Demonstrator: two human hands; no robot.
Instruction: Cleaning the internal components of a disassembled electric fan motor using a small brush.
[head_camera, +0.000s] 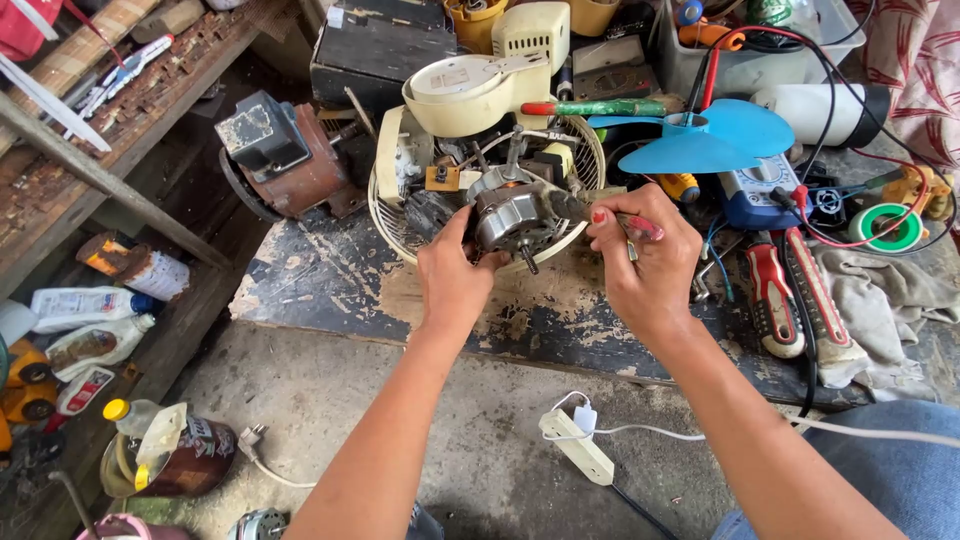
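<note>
Left hand grips motor; right hand holds pliers.
Pliers' tip meets motor at frame centre; blue fan blade upper right on tabletop.

pliers handles hidden in right hand; bottles cut off left

Shiny bare-metal fan motor, glossy blue plastic blade, rough board with flaking paint.

— What's under my work?
— My worn black board on the floor. Behind the fan grille sits a rusty motor; right of it, screwdrivers and a rag; nearer me, a power strip.
</note>
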